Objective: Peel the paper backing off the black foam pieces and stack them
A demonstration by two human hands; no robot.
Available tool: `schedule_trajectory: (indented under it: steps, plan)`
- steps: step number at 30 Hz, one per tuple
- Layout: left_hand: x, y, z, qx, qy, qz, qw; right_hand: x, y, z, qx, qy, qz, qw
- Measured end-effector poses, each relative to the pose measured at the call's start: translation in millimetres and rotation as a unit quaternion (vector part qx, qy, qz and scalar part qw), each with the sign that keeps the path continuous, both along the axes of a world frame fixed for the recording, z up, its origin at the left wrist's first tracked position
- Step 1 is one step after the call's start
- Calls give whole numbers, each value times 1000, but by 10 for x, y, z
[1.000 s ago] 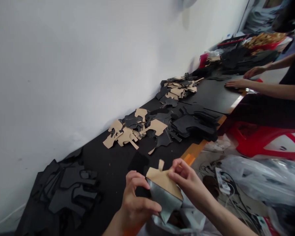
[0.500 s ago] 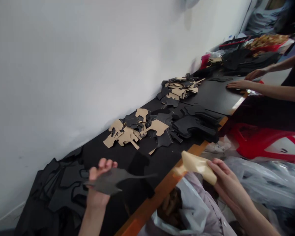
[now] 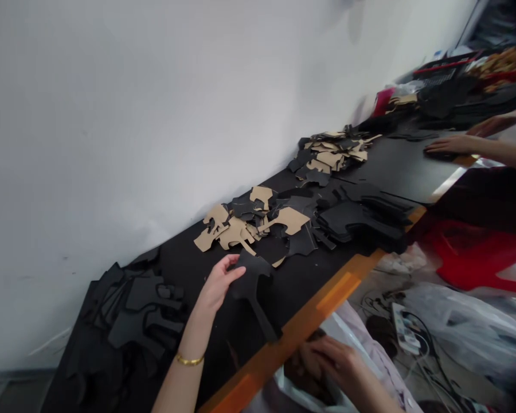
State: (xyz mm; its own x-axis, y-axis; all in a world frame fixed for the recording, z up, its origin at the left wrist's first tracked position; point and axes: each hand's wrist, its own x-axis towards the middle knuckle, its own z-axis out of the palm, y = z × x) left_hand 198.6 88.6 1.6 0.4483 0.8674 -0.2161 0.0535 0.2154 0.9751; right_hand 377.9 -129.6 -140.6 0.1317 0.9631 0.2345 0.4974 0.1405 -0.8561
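Observation:
My left hand [image 3: 219, 282] grips a flat black cut-out piece [image 3: 252, 275] by its wide end, thumb on top. The piece's narrow tail points down toward the table's orange front edge. My right hand [image 3: 337, 362] is at the mouth of a white plastic bag [image 3: 341, 330] that holds brown scraps [image 3: 303, 373]. Its fingers are bent together and partly hidden among the scraps, so what they hold cannot be made out. Beyond my left hand lies a heap of tan and black cut-out pieces [image 3: 236, 230].
Black pieces [image 3: 133, 338] are piled at the table's left end, and more black pieces [image 3: 356, 221] lie right of the middle. Another mixed heap [image 3: 327, 158] sits by the wall [image 3: 133, 115]. A co-worker's hands [image 3: 451, 144] rest farther along. A power strip [image 3: 404, 330] lies on the floor.
My right hand has gone down and left into the bag; the crumpled tan sheet it held is no longer plainly visible. My left hand has brought the black piece rightward and turned it tail-down.

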Motion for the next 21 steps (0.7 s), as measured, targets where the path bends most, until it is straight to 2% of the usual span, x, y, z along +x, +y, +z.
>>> schedule_trajectory:
  steps: [4, 7, 10, 15, 21]
  plan:
    - [18, 28, -140, -19, 0, -26, 999, -134, 237, 500, 81, -80, 45, 992]
    - [-23, 60, -227, -14, 21, -23, 999, -229, 449, 629, 123, -112, 72, 983]
    - [-54, 119, -338, 1, 46, -10, 999, -316, 611, 541, 127, -74, 83, 986]
    - [-69, 221, -515, 19, 73, -8, 997, -391, 700, 299, 79, 40, 18, 996]
    - [-70, 250, -605, 16, 95, -26, 995, -383, 700, 204, 115, 37, 83, 989]
